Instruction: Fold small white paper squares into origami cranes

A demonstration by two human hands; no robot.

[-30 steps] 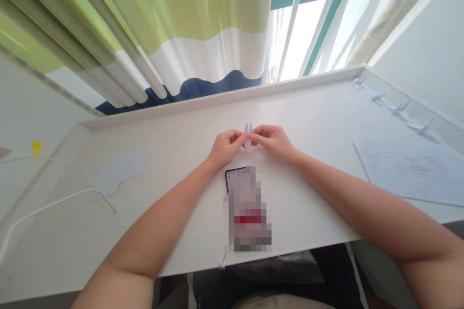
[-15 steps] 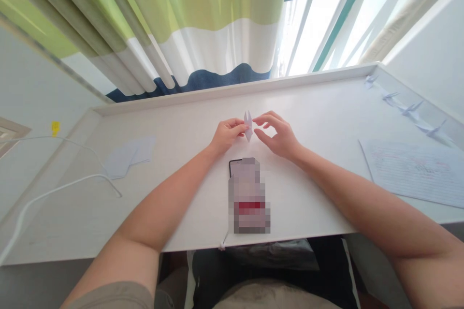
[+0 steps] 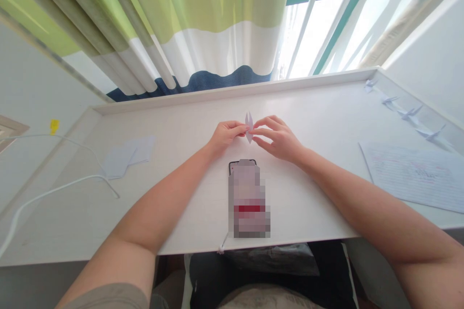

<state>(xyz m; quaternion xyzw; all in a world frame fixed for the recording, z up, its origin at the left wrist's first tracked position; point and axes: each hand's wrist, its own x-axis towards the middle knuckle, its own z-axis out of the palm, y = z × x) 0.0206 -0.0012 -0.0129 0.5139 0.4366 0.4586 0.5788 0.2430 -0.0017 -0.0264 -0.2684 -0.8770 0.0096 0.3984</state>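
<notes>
A small piece of folded white paper (image 3: 249, 119) is held upright above the white desk, with two narrow points at its top and one at the bottom. My left hand (image 3: 227, 136) pinches its left side between thumb and fingers. On the other side, my right hand (image 3: 277, 139) has its fingers apart, and the fingertips touch or nearly touch the paper's right edge. Below both hands lies a phone (image 3: 248, 198), its screen blurred out.
Several folded paper cranes (image 3: 409, 111) stand along the desk's right side, above a lined, written sheet (image 3: 416, 173). White paper squares (image 3: 128, 156) lie at left, beside a white cable (image 3: 72, 194). A raised rim (image 3: 217, 94) borders the desk's back, before the curtain (image 3: 217, 23).
My right hand has moved slightly left, bringing its fingertips up to the folded paper. The left hand keeps its pinch, and the view has shifted a little.
</notes>
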